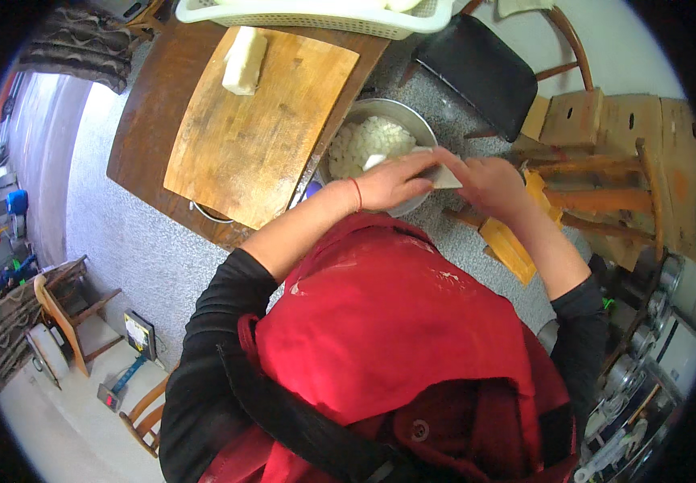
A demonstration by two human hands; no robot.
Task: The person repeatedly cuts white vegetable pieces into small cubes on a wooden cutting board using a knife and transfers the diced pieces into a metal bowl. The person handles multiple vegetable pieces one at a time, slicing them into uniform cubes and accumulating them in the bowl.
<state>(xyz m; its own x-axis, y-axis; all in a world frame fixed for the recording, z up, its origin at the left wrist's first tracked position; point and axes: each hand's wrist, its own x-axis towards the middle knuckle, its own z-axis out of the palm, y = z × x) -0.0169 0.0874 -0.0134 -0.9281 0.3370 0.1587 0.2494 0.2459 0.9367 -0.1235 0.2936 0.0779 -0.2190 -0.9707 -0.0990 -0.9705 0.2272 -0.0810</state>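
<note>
Over a round metal pot (426, 121) of white chopped pieces (372, 140), my two hands meet. My right hand (489, 184) is closed on a flat, pale, blade-like thing (446, 176), probably a cleaver; its handle is hidden. Across this flat thing reaches my left hand (393, 180), palm down, its fingers touching it near my right hand. A larger white piece (375, 160) shows at the left hand's edge; whether it is held is unclear. On a wooden cutting board (263, 127), left of the pot, lies a white block (245, 61).
The board rests on a brown wooden table (148, 127). A white perforated basket (323, 23) stands at its far end. Beyond the pot is a black-seated chair (480, 72); a wooden chair (595, 199) and cardboard boxes (625, 124) are at the right. A stool-like wooden chair (61, 320) stands lower left.
</note>
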